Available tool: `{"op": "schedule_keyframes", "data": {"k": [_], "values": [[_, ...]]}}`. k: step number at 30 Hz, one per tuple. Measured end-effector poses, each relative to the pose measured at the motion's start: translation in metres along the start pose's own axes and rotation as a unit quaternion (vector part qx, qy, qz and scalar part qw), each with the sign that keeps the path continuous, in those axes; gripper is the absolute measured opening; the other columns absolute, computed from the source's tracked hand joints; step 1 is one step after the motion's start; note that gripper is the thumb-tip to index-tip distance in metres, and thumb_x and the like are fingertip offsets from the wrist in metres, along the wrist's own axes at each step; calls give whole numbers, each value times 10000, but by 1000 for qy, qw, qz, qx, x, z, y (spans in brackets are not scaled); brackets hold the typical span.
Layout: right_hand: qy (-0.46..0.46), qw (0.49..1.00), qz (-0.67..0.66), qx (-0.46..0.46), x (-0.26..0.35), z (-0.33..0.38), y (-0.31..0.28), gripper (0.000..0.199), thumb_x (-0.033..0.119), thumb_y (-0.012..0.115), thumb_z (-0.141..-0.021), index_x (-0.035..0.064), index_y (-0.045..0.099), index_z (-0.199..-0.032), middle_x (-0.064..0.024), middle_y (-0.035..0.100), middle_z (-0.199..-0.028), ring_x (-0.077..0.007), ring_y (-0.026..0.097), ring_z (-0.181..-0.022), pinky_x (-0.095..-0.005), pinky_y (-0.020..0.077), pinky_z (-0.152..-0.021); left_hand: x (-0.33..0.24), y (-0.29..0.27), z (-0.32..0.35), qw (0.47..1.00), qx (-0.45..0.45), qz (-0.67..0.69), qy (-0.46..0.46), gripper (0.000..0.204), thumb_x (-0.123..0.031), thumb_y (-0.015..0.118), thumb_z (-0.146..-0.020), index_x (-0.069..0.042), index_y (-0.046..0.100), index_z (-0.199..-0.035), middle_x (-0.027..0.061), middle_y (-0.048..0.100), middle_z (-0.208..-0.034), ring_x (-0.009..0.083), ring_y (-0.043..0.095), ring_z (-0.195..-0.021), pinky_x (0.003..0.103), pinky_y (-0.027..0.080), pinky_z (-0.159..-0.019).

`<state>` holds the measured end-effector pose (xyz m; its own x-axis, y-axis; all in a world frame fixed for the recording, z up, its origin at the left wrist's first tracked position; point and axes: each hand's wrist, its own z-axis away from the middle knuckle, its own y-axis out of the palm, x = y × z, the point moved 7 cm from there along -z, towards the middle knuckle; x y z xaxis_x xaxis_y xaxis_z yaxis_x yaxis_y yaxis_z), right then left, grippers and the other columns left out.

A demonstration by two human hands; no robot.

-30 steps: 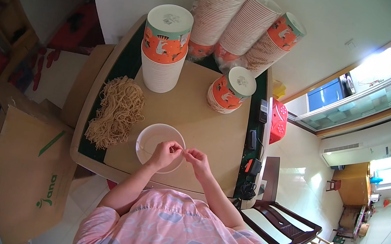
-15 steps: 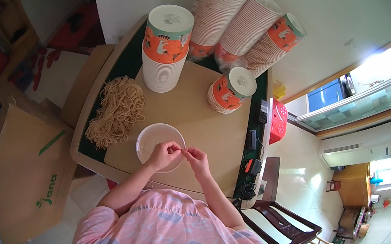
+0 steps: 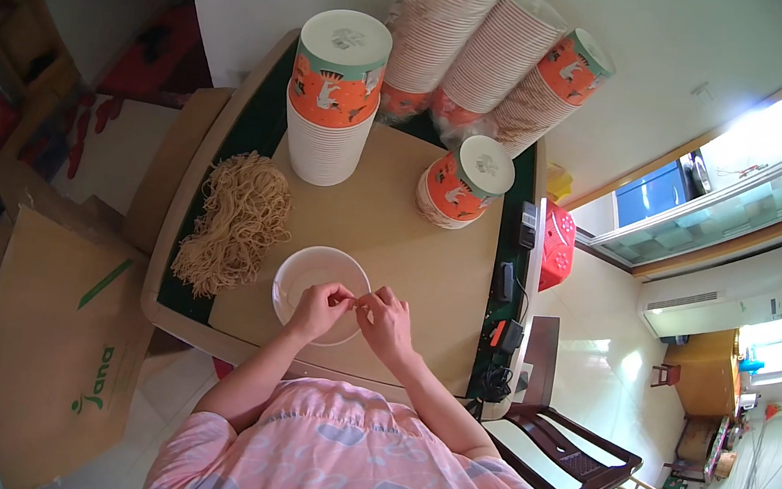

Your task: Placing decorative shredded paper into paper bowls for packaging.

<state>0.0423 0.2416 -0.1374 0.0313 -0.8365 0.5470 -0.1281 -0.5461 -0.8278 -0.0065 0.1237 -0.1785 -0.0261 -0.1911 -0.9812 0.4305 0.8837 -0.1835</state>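
Observation:
An open paper bucket point(image 3: 305, 267), white inside, stands mouth up close in front of me. Over its right part my left hand point(image 3: 320, 311) and my right hand point(image 3: 384, 325) meet, thumbs and fingers pinched. What lies between the fingertips is too small to make out. To the left of the bucket lies a loose heap of beige cord point(image 3: 232, 226). Farther off, a tall stack of upside-down paper buckets point(image 3: 334, 94), orange and green at the top, rises from the table. A shorter upside-down stack point(image 3: 460, 189) stands to its right.
Plastic-wrapped bucket stacks point(image 3: 437, 39) lean against the wall at the back. Along the table's right edge sit black chargers and cables point(image 3: 504, 337). A big cardboard box point(image 3: 57, 346) stands at the left, and a dark wooden chair point(image 3: 571, 459) at the right.
My right hand has turned and curled further, its knuckles now higher and its fingers closer in. My left hand has shifted slightly left and down. The stacks and cord heap stay put.

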Motion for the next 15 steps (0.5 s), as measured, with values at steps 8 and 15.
{"op": "schedule_keyframes", "data": {"k": [8,15], "values": [[-27,999,-12,-37,9,-6,2,96,122,618,-724,126,609,-819,-52,541,-822,-218,553,-793,-360,385,-710,15,-4,0,1000,-20,13,-9,45,-40,621,-788,2,607,-796,68,647,-703,116,618,-643,245,482,-586],[-4,999,48,-25,5,-5,-3,74,134,610,-721,133,601,-795,-44,544,-833,-205,562,-809,-359,369,-731,16,-3,-1,999,-12,17,-32,43,-39,619,-789,1,606,-799,75,648,-713,125,619,-652,250,483,-591]]}}
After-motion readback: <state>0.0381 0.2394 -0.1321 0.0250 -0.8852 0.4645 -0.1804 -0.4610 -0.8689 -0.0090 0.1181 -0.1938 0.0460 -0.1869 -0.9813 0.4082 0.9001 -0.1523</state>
